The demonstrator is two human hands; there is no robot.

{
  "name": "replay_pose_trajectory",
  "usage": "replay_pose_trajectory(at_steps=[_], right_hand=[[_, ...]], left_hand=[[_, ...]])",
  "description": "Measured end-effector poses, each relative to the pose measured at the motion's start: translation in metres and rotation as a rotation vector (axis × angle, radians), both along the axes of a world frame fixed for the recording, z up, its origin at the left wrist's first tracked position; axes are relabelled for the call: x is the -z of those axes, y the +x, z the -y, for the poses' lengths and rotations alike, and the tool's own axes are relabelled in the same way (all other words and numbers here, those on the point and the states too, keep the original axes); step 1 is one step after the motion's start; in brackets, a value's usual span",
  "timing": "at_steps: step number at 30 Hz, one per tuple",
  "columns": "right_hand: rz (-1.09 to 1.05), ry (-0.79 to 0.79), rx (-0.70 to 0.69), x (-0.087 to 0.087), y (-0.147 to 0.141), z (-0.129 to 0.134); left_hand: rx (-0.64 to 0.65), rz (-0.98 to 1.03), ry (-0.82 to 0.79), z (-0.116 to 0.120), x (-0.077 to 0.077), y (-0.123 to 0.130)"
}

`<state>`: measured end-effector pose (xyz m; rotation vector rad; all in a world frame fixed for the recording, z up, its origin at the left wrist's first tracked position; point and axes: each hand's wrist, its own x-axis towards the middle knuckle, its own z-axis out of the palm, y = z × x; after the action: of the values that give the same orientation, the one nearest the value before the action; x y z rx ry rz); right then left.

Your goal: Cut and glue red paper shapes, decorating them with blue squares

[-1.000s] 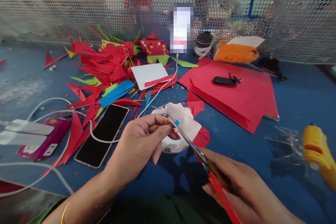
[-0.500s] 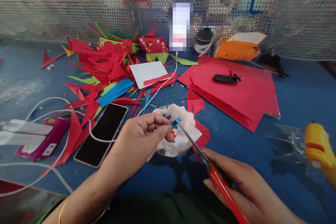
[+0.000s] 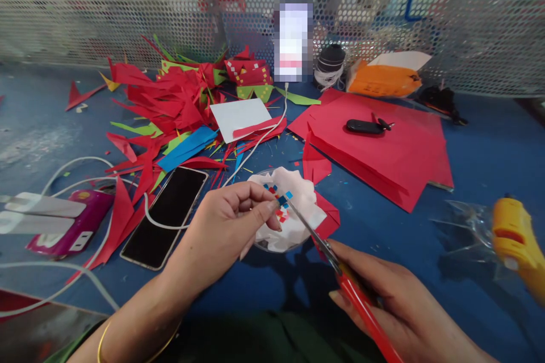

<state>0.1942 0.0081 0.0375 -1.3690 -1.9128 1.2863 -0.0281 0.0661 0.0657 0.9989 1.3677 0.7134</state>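
Observation:
Between the thumb and fingers of my left hand point(image 3: 240, 218) is a small strip of blue paper point(image 3: 282, 200), pinched over a round dish. My right hand point(image 3: 392, 295) is closed round the red handle of a pair of scissors point(image 3: 313, 233), their blades pointing up and left to the blue strip. White crumpled paper point(image 3: 304, 204) lines the clear dish point(image 3: 258, 247). Tiny red and blue paper squares point(image 3: 281, 215) lie on that lining, partly hidden by my left fingers.
Red and green paper scraps point(image 3: 183, 91) heap at the back left. A dark phone point(image 3: 166, 218), white cables and a purple power bank point(image 3: 72, 224) lie left. Red paper sheets point(image 3: 370, 147) bear a black key fob point(image 3: 365, 126). A yellow glue gun point(image 3: 513, 232) stands right.
Both hands stay almost still, with the blade tips at the blue paper strip. The whole view shifts very slightly.

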Motion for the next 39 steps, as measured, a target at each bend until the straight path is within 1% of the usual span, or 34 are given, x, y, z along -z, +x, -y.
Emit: replay_pose_trajectory(at_steps=[5,8,12,14,16,19,22,24,26,28,31,33,39], right_hand=[[-0.02,-0.037,-0.031,-0.002,0.0,-0.003],[-0.016,-0.042,-0.034,0.0,0.0,-0.001],[-0.023,-0.005,0.042,0.006,0.004,0.004],[-0.048,-0.01,0.082,0.007,0.007,0.007],[-0.092,-0.05,0.102,0.007,0.009,0.009],[-0.168,-0.158,0.124,0.003,0.006,0.011],[-0.158,-0.214,0.142,0.001,0.0,0.01],[-0.136,-0.173,0.127,0.001,-0.001,0.009],[-0.137,-0.107,0.083,0.004,-0.001,0.009],[-0.133,-0.076,0.037,0.008,0.001,0.009],[-0.116,-0.103,-0.006,0.009,0.002,0.009],[-0.096,-0.112,-0.01,0.009,0.001,0.007],[-0.064,-0.069,-0.021,0.009,-0.002,0.002]], left_hand=[[0.024,0.016,0.021,0.0,0.001,-0.002],[0.042,0.027,0.032,0.0,0.001,-0.004],[0.008,0.043,0.007,-0.001,-0.001,-0.003],[-0.009,0.036,0.024,-0.001,-0.001,-0.002],[-0.016,0.034,0.053,-0.001,-0.001,-0.001],[-0.035,0.043,0.076,-0.001,0.0,-0.001],[-0.06,0.058,0.082,0.0,0.0,-0.002],[-0.065,0.076,0.086,0.0,0.0,-0.002],[-0.057,0.097,0.087,0.001,0.001,-0.001],[-0.049,0.115,0.086,0.001,0.001,-0.001],[-0.046,0.124,0.077,0.002,0.002,-0.001],[-0.045,0.125,0.071,0.002,0.002,-0.001],[-0.036,0.139,0.067,0.002,0.003,-0.001]])
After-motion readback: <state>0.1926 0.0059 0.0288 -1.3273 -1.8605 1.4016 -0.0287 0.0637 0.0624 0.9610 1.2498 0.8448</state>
